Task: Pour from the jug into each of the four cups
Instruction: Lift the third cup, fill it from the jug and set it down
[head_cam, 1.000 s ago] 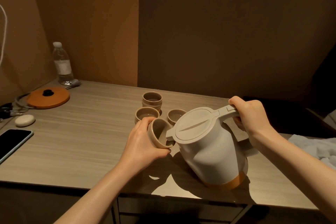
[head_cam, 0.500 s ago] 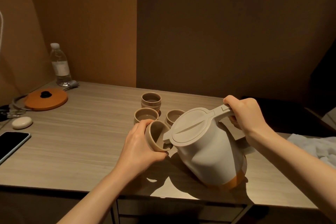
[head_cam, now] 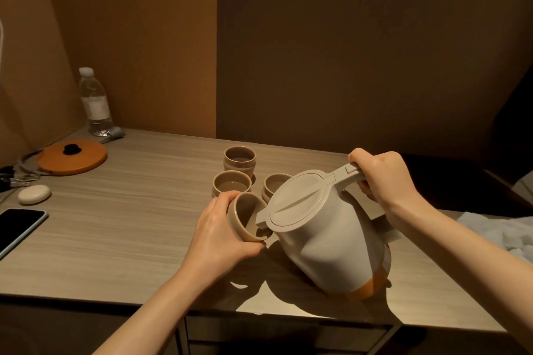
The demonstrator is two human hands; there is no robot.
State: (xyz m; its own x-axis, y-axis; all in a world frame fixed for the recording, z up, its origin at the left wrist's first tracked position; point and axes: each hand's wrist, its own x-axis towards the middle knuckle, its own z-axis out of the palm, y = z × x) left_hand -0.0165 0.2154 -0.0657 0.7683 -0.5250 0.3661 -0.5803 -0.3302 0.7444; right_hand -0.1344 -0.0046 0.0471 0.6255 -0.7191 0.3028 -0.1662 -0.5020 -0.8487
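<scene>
While your right hand (head_cam: 383,179) grasps the handle of the jug (head_cam: 326,236), tilted near the table's (head_cam: 115,228) front edge, your left hand (head_cam: 219,233) grips the tilted cup (head_cam: 246,217) at its spout. No stream can be made out; the spout's tip hides the cup's inner wall. Three more cups (head_cam: 232,183) stand just behind, toward the table's middle, the right one partly hidden by the lid. Their contents are hard to judge in the dim light.
</scene>
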